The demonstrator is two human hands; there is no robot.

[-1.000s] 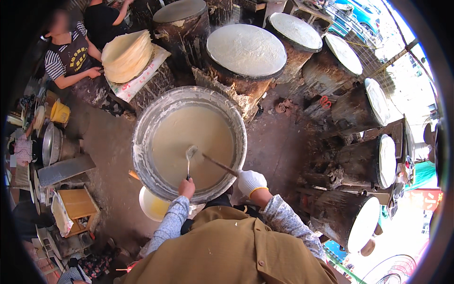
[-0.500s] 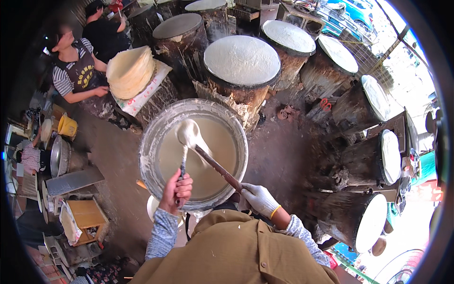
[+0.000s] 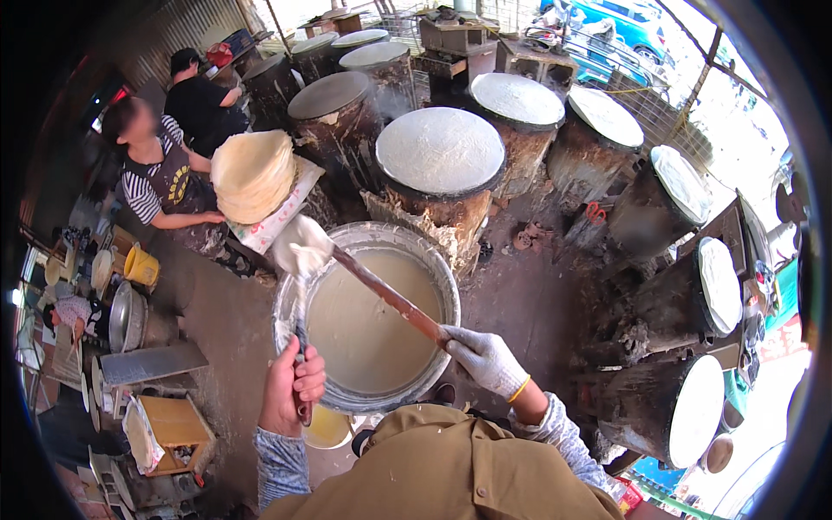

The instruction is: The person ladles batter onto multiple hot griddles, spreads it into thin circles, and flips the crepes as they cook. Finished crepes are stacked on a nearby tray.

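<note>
My left hand [image 3: 295,386], bare, is closed around the dark handle of a slim batter-coated tool [image 3: 301,314]. Its upper end meets the white-coated bowl of a ladle [image 3: 381,291]; where they overlap, batter hides the tool's shape. In a white work glove, my right hand [image 3: 488,360] grips the ladle's long brown handle. The ladle slants across a large round metal pot [image 3: 452,303] holding pale, creamy batter [image 3: 373,321]. Its bowl is over the pot's far left rim. Below my left hand, a small container [image 3: 328,428] of yellowish liquid shows partly.
Drum-shaped stoves with round tops curve around ahead and right; the nearest griddle [image 3: 440,149] bears a white layer. Left of the pot, a person [image 3: 165,173] stands by a stack of thin round sheets [image 3: 253,173]. Another person [image 3: 204,104] is behind. A wooden stool [image 3: 178,425] stands left.
Both tools have moved left and away from the pot's middle, toward its far left rim. My left hand has shifted left and lower. Both grips hold, and the view has tilted upward.
</note>
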